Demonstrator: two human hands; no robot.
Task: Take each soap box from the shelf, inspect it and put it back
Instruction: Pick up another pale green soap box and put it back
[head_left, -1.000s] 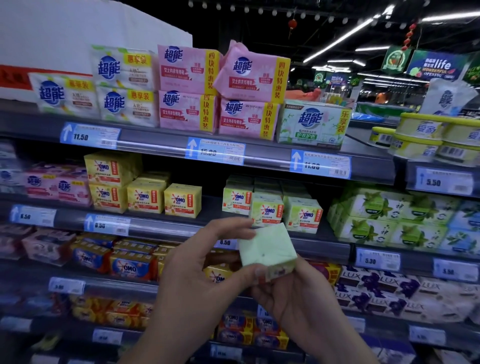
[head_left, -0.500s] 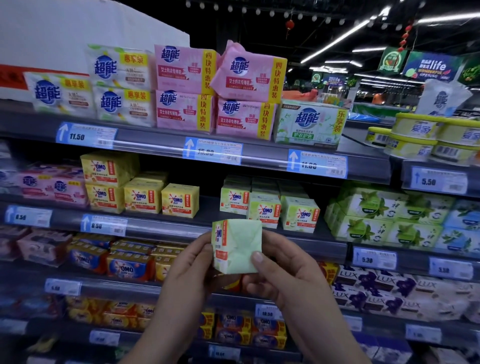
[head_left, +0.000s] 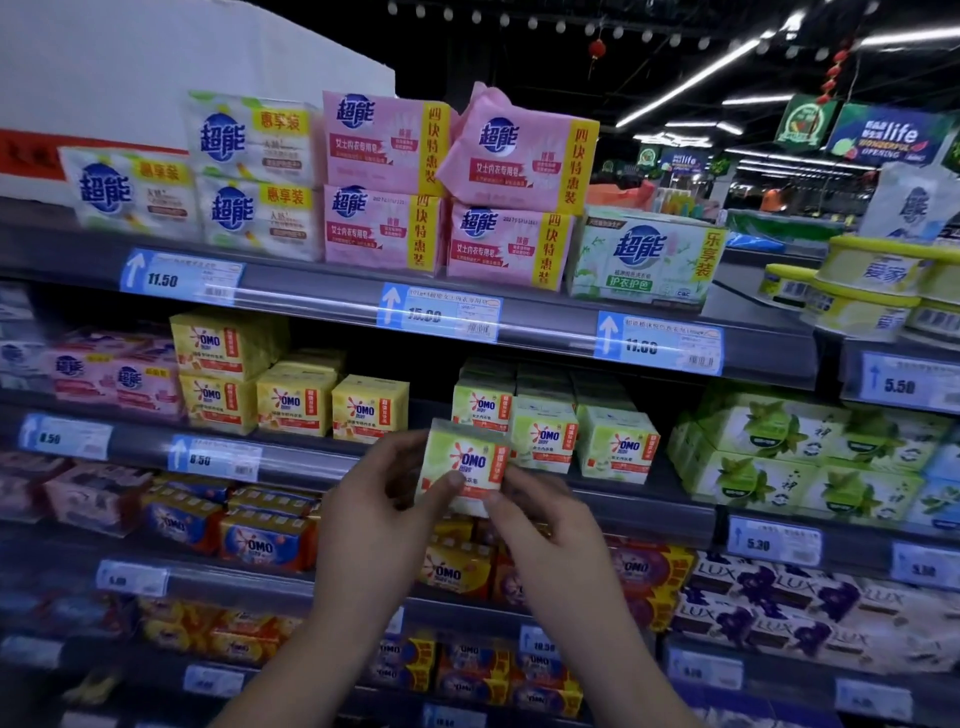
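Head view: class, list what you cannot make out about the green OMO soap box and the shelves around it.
All in the head view.
The green OMO soap box: back and underside face away; the left hand and right hand cover its lower corners.
Its small print: too small and blurred.
The lower-left price tag: blurred, unreadable.
The blue packs at the right edge: cut off by the frame.

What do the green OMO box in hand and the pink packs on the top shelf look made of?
Green OMO box: probably thin printed card or paper wrap, slightly glossy; flat faces, crisp edges. Pink packs: seemingly soft plastic film; the tilted one has a puckered, crumpled end and sheen.
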